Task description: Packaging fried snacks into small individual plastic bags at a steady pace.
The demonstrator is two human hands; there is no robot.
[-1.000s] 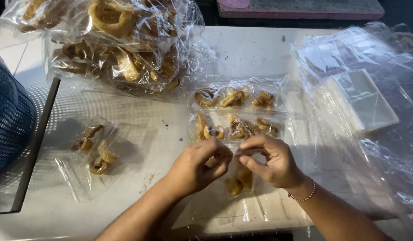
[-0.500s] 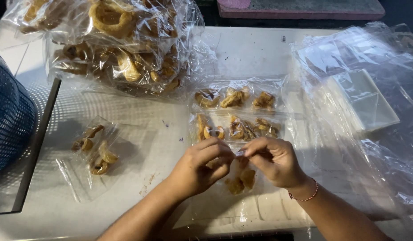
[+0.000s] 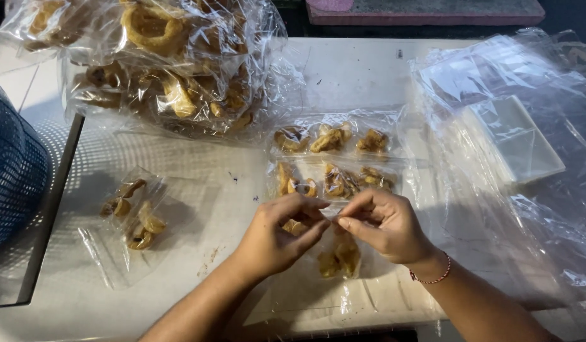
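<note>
My left hand (image 3: 281,231) and my right hand (image 3: 383,223) meet at the fingertips over a small clear plastic bag (image 3: 336,261) of golden fried snack pieces, each pinching the bag's top edge. The bag lies on a white table (image 3: 343,69) near its front edge. Just beyond my hands lie two rows of filled small snack packets (image 3: 331,140), side by side. A red bead bracelet (image 3: 432,277) is on my right wrist.
A big clear bag of ring-shaped fried snacks (image 3: 160,57) fills the back left. One small filled packet (image 3: 136,218) lies at the left. A blue mesh basket (image 3: 11,164) stands at the far left. A heap of empty clear bags (image 3: 514,126) covers the right side.
My fingertips have drawn closer together on the bag's top edge. Nothing else on the table has moved.
</note>
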